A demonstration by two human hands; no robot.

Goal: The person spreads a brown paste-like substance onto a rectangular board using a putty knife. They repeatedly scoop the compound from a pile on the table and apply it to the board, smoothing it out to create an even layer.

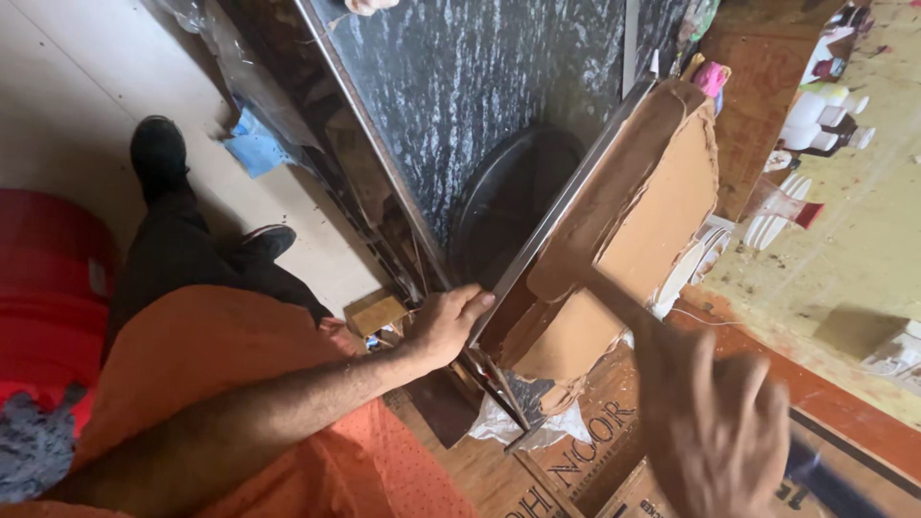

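A metal tray (568, 203) stands tilted on its edge against a dark stone counter (460, 77). It is filled with thick brown paste (662, 192). My left hand (446, 321) grips the tray's lower rim, thumb on the edge. My right hand (715, 432), blurred at the bottom right, is closed on a long flat scraper (614, 299) with a blue handle end (815, 477). The scraper's blade reaches into the brown paste near the tray's lower part, where a lump of paste (566, 341) hangs over the rim.
A black round pan (504, 197) lies on the counter behind the tray. White plates (767, 228) and bottles (823, 115) stand at the right. Printed cardboard (585, 446) lies under the tray. On the floor are a red bin (48, 278), a blue cloth (254, 144) and my feet (158, 153).
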